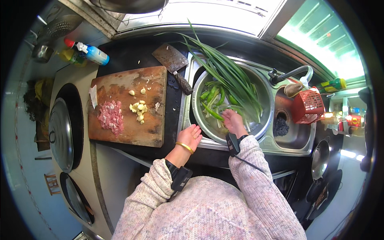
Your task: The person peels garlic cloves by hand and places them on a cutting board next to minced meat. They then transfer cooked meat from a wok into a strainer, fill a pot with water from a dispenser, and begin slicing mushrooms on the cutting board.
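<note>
My left hand (pixel 190 137) is over the sink's near-left edge, palm up, fingers spread and holding nothing. My right hand (pixel 234 121) reaches into a large metal basin (pixel 267 105) set in the sink. Its fingertips are among the vegetables, beside a long green chili pepper (pixel 213 112); whether they grip anything is hard to see. More green peppers (pixel 221 96) and pale green pieces lie in water in the basin. A bundle of long green leaves (pixel 223 67), like leeks or garlic greens, slants across the basin and sticks out over its back rim.
Left of the sink, a wooden cutting board (pixel 129 81) bears minced raw meat (pixel 111 118) and garlic cloves (pixel 138 109). A cleaver (pixel 174 63) lies behind it, handle toward the sink. On the right are a faucet (pixel 288 75), a red plastic basket (pixel 309 106) and a dark scouring pad (pixel 280 126).
</note>
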